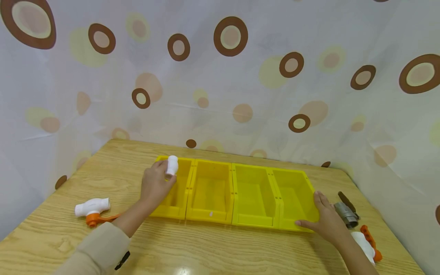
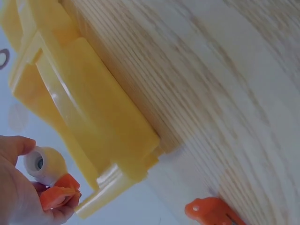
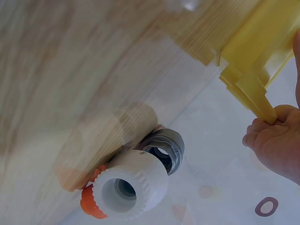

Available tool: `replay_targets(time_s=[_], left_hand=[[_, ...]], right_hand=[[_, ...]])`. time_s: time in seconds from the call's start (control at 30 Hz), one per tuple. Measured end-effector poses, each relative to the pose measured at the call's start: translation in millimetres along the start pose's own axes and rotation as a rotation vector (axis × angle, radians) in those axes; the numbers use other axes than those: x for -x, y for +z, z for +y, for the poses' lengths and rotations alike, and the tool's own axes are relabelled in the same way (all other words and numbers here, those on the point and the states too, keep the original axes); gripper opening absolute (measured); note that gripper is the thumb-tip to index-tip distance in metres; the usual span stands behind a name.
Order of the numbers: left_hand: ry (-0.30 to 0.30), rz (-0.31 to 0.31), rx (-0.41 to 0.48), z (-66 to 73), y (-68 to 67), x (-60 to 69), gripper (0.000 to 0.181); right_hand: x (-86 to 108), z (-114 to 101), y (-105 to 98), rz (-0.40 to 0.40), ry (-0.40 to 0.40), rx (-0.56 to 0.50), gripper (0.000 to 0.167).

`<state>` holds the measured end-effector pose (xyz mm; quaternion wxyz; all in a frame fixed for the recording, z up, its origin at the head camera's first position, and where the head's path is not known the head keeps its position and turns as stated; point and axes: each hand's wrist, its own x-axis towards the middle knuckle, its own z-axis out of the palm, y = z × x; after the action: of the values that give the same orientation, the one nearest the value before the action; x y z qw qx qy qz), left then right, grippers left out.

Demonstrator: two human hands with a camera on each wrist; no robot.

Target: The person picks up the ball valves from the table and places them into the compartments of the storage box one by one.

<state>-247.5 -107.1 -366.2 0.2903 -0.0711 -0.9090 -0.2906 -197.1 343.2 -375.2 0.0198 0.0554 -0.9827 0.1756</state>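
Note:
The left hand (image 1: pixel 156 185) holds a white valve (image 1: pixel 172 165) over the leftmost yellow bin (image 1: pixel 169 212). In the left wrist view its thumb and fingers grip the white valve body (image 2: pixel 45 165) and the orange handle (image 2: pixel 60 197). At the other end of the joined bins, the right hand (image 1: pixel 326 219) touches the rightmost bin (image 1: pixel 295 225), thumb on the front edge and fingers at the right side. The right wrist view shows that hand (image 3: pixel 277 140) with its fingers around the bin's corner (image 3: pixel 255 93).
A white valve (image 1: pixel 92 207) with an orange handle lies left of the bins. On the right lie a grey metal valve (image 1: pixel 346 214) with a dark handle and another white valve (image 1: pixel 363 246) with an orange handle. A patterned curtain (image 1: pixel 220 84) stands behind the wooden table (image 1: pixel 192 248).

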Motion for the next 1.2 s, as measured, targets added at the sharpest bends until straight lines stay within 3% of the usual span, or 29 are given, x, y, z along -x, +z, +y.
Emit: replay_targets(time_s=[0.17, 0.5, 1.2], left_hand=[[-0.002, -0.003, -0.004, 3.4, 4.9, 3.8, 0.04], [-0.043, -0.083, -0.064, 11.0, 11.0, 4.9, 0.045], [-0.103, -0.186, -0.122, 7.4, 23.9, 7.3, 0.028]], right_hand=[[0.2, 0, 1, 0.0, 0.008, 0.018, 0.117], [1.9, 0, 2, -0.001, 0.015, 0.016, 0.118], [2.1, -2, 0, 0.006, 0.009, 0.019, 0.117]])
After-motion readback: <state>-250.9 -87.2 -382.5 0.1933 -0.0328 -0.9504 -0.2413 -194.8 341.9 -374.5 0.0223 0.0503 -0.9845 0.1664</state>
